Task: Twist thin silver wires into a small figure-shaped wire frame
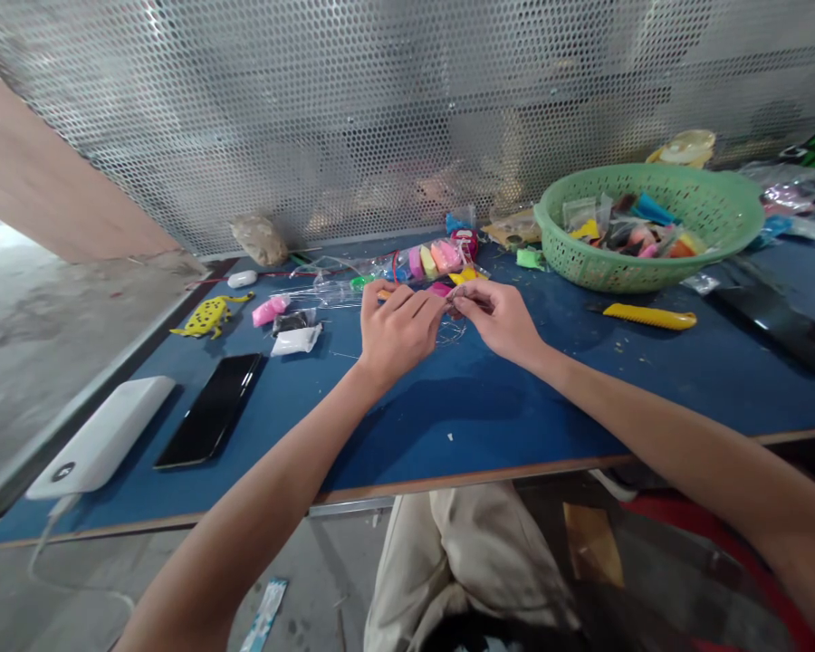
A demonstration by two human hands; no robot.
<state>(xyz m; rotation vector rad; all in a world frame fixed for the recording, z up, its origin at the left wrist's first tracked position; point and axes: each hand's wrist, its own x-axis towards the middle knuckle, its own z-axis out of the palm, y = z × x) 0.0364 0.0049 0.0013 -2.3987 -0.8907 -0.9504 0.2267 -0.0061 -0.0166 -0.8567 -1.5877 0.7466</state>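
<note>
We seem midway: 1 yellow figure (207, 317) looks finished; our right hand (501, 319) pinches a small piece (450, 297); whether our left hand (400, 333) grips anything, we can't tell.

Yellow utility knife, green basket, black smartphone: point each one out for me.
Yellow utility knife (652, 316): head view, on its handle.
Green basket (611, 271): head view, on its front outer wall.
Black smartphone (210, 409): head view, on the middle of its dark screen.
</note>
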